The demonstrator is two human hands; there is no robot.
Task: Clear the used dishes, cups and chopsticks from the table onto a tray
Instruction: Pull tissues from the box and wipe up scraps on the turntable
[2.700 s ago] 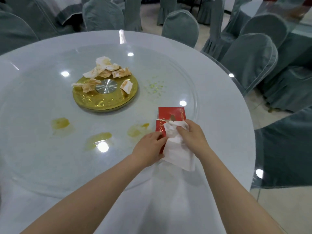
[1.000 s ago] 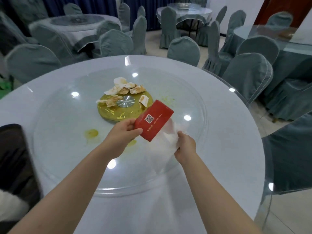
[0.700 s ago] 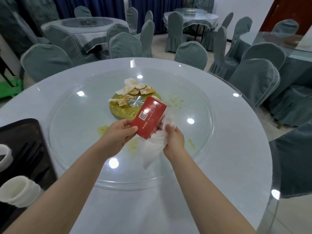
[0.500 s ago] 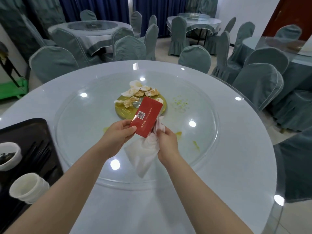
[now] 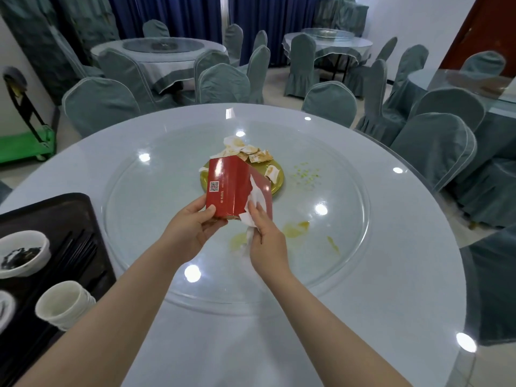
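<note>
Head view: both hands raised over the glass turntable of the round table. Left hand grips a red tissue box by its lower corner, thumb across the printed face, other fingers curled behind; box upright and tilted, torn side toward the right hand. Right hand pinches a white tissue at the box opening, fingers pressed together on it, a loose end trailing below the palm. Black tray sits at the left table edge, already carrying a bowl, stacked cups and dark chopsticks. Crumpled napkins lie on the gold centre disc; yellow spills mark the glass. Judgement: dishes look largely cleared; step in hand is drawing a tissue for the spills. Next move calls for pulling the sheet free without tearing it, setting the box down, then wiping. Against the earliest frame: box was flat on the glass with both hands on it, now lifted and stood on end. Half a second back the tissue hung long; now more is bunched at the opening, and the tray shows more fully.
</note>
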